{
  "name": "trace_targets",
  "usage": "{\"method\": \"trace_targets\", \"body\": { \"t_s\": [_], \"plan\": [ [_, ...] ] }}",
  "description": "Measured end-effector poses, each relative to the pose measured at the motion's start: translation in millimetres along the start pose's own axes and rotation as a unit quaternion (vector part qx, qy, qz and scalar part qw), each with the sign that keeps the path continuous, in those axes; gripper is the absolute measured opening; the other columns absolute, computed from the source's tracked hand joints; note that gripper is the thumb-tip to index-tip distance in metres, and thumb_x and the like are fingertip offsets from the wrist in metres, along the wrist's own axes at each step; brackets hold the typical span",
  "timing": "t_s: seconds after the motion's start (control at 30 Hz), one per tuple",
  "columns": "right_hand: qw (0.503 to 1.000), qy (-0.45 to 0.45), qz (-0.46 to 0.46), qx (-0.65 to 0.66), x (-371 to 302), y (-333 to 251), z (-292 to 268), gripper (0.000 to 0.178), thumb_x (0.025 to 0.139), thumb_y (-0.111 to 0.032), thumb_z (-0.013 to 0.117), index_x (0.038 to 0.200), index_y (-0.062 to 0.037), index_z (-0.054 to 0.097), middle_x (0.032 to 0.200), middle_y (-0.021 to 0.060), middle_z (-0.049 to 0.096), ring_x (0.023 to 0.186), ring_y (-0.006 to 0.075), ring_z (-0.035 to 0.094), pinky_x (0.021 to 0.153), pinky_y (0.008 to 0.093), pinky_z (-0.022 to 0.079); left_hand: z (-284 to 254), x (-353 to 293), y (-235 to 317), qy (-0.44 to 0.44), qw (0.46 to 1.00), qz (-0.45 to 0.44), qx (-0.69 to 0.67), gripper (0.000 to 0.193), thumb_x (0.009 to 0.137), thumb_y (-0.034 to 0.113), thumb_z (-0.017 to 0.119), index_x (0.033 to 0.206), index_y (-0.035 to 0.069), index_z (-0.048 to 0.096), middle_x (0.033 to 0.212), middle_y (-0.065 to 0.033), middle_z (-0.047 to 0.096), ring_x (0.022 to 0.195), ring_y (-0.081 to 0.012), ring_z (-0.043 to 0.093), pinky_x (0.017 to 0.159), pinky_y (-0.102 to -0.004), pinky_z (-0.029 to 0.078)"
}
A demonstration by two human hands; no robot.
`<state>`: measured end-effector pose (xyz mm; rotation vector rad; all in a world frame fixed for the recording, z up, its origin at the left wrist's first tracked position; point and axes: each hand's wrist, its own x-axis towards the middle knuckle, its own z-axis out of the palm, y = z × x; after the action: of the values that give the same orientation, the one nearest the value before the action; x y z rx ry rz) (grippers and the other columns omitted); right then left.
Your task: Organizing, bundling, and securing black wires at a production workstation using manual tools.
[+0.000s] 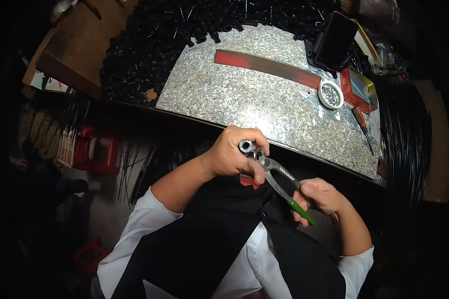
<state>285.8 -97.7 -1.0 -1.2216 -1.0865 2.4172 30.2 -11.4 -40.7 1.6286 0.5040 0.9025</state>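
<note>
My left hand point(225, 153) is closed around a small metal tubular piece point(245, 146), its round open end facing up. My right hand point(320, 194) is wrapped around the handles of a pair of end-cutting pincers point(279, 183) with green grips. The pincers' jaws sit beside my left fingers, close to the tubular piece; my fingers partly hide whether they bite on it. Both hands are in front of the near table edge, above my black vest.
On the speckled tabletop point(199, 94) lie a long red-and-brown strip point(269, 69), a white bowl of small metal bits point(330, 94), a red tin point(359, 92) and an orange-handled screwdriver point(361, 124). Black tubular parts point(149, 55) heap behind. A phone point(337, 41) leans at right; a red stool point(102, 152) stands left.
</note>
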Motion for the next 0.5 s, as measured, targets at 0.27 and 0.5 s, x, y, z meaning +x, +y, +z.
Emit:
{"method": "trace_targets", "body": {
  "t_s": [0.27, 0.5],
  "plan": [
    [0.715, 0.298, -0.239, -0.585, 2.1, -3.1, 16.2, 0.066, 0.064, 0.005, 0.065, 0.125, 0.0002, 0.04, 0.105, 0.0208, 0.049, 0.096, 0.0397, 0.052, 0.083, 0.0425, 0.044, 6.5, 1.5, -7.6, 0.056, 0.994, 0.037, 0.082, 0.061, 0.046, 0.043, 0.088, 0.084, 0.004, 0.061, 0.062, 0.0018, 0.057, 0.058, -0.0052, 0.053, 0.053, -0.02, 0.04],
    [0.815, 0.183, -0.164, -0.525, -4.5, -17.5, 7.4, 0.06, 0.066, 0.008, 0.052, 0.125, 0.0016, 0.043, 0.102, 0.0204, 0.05, 0.096, 0.0388, 0.053, 0.087, 0.0415, 0.043, 6.7, -2.4, -10.0, 0.018, 0.999, -0.01, 0.045, 0.059, 0.052, 0.041, 0.088, 0.087, 0.003, 0.059, 0.069, -0.0013, 0.057, 0.062, -0.0075, 0.054, 0.059, -0.0207, 0.044]
  ]
}}
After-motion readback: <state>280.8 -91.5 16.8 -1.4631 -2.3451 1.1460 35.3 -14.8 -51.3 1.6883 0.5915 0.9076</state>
